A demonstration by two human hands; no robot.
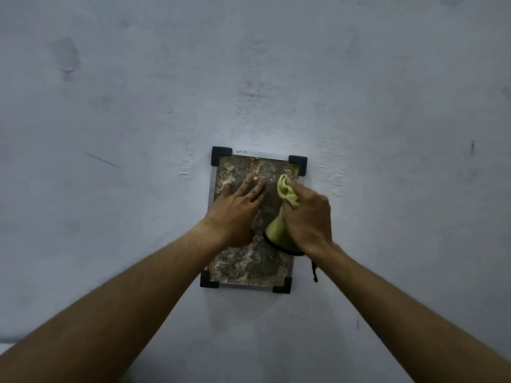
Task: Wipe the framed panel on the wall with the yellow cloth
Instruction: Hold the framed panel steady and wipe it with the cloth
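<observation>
A small framed panel [243, 265] hangs on the wall at the centre of the view. Its surface is mottled brown and grey, its frame is thin and pale, and it has black corner caps. My left hand [236, 210] lies flat on the panel's upper left part, fingers spread and holding nothing. My right hand [308, 217] is closed around a bunched yellow cloth [287, 193] and presses it against the panel's right side. The cloth's dark-trimmed lower end [278, 236] sticks out below my fist. A black loop dangles by my right wrist.
The pale bluish-grey wall [249, 64] fills the whole view, with faint scuffs and a few small dark marks. A lighter strip shows at the far lower left edge.
</observation>
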